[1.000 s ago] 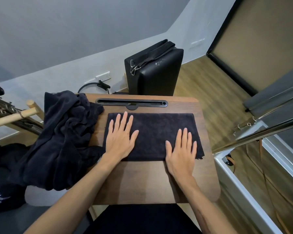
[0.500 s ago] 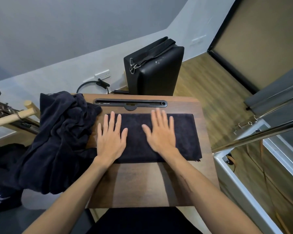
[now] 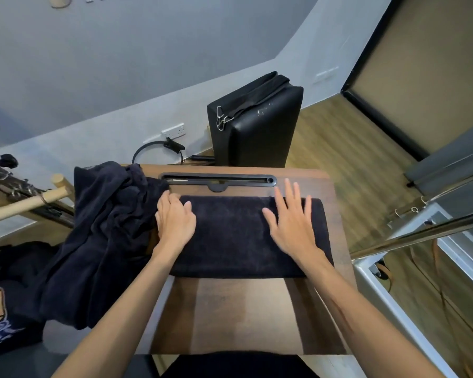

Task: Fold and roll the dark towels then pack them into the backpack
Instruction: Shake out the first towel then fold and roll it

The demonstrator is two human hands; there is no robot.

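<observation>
A dark towel (image 3: 235,238), folded into a flat rectangle, lies across the small wooden table (image 3: 243,309). My left hand (image 3: 174,222) rests at the towel's left end, its fingertips bent down over the edge. My right hand (image 3: 291,225) lies flat with spread fingers on the towel's right part, fingertips at its far edge. A heap of crumpled dark towels (image 3: 99,241) hangs over the table's left side. A dark bag with an orange and white print (image 3: 0,317) sits low at the far left, only partly in view.
A black slot (image 3: 219,180) runs along the table's far edge. A black case with a strap (image 3: 254,126) stands on the floor behind it. Wooden poles (image 3: 25,200) lie to the left, a metal frame (image 3: 421,227) to the right.
My left hand slid left to the towel's left end. My right hand moved from the near right edge to the middle, then out along the far side to the right. The camera moved closer.
</observation>
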